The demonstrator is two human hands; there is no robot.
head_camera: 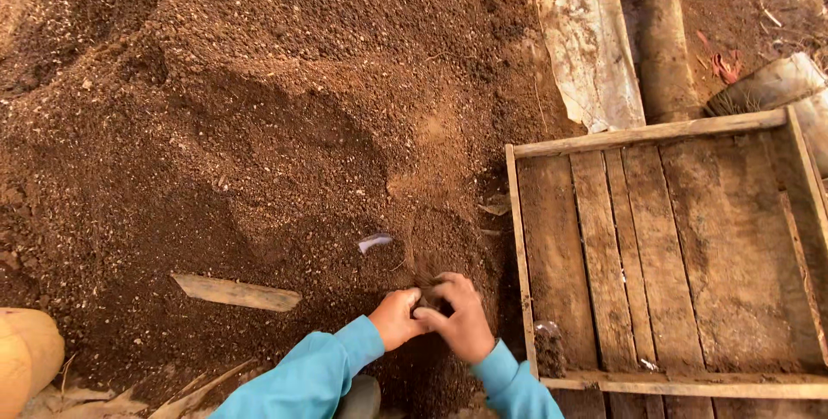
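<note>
One large heap of soil (pixel 259 126) fills most of the view, reddish brown, loose and crumbly, flecked with pale grit and scooped into a hollow near its middle. It lies straight on the earth floor outdoors, in warm low light.

To the right sits one shallow wooden tray (pixel 522 247), square, built of weathered grey-brown planks with a pale raised rim, dusted with dirt. One small dark pot of soil (pixel 549 348) stands in its near left corner.

Beyond the tray lie one dirty pale sheet (pixel 595 40), crumpled and flat, and one thick round log (pixel 664 40) beside it.

One flat wooden slat (pixel 237 293) lies on the soil at lower left, and one small pale scrap (pixel 374 240) rests near the hollow. A rounded orange-yellow object (pixel 26 354) shows at the bottom left edge; I cannot tell what it is.

Two hands, in bright blue sleeves, meet at the foot of the heap, just left of the tray. The left hand (pixel 398 319) is curled into a fist and the right hand (pixel 461 320) is cupped against it, both pressed around a small dark clump of soil (pixel 429 285) between them.
</note>
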